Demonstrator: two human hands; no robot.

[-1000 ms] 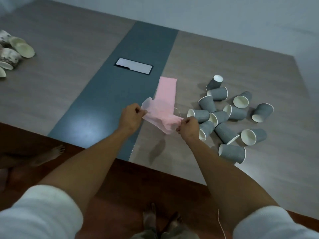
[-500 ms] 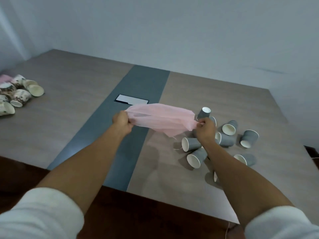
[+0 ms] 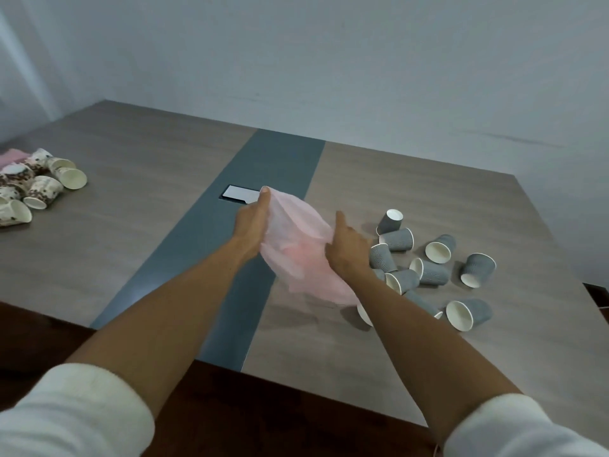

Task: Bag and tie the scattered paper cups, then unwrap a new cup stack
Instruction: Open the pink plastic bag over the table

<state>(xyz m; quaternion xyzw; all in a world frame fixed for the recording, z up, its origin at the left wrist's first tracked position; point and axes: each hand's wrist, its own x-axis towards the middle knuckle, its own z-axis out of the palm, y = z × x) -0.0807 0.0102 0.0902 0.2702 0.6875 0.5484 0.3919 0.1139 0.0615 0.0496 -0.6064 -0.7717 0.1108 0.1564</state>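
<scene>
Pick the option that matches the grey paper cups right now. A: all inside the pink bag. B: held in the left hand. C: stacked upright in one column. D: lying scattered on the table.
D: the grey paper cups lie tipped and loose on the table, while both hands spread the pink bag.

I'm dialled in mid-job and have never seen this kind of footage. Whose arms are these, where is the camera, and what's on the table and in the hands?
There is no machine here. A person wears one wide-angle camera on the head, looking forward and down, so the arms reach in from the bottom of the picture. The left hand and right hand hold a thin pink plastic bag between them, above the table. To the right lie the grey paper cups, scattered on their sides, none bagged yet. At the far left edge lies a separate pile of patterned cups. A small white-faced rectangular panel sits in the table's dark centre strip.
</scene>
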